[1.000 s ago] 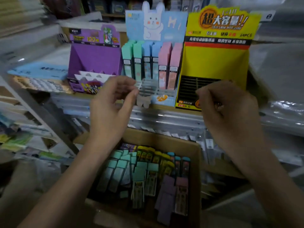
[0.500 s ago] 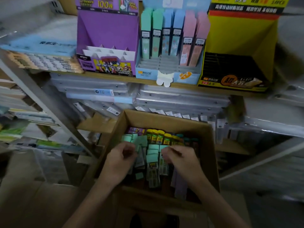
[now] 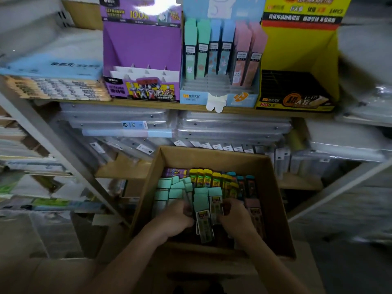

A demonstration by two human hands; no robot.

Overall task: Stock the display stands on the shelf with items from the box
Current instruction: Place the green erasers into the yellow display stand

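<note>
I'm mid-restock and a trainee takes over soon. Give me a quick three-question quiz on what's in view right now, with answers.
1. True or false: the yellow stand already holds packs.
2. The left hand and right hand are: A inside the cardboard box; B above its rim; C beside it.
3. How many packs stand upright in the blue stand?
Key: 1 false, its slots are empty. 2 A, among the mint-capped packs. 3 six: two green, two blue, two pink.
</note>
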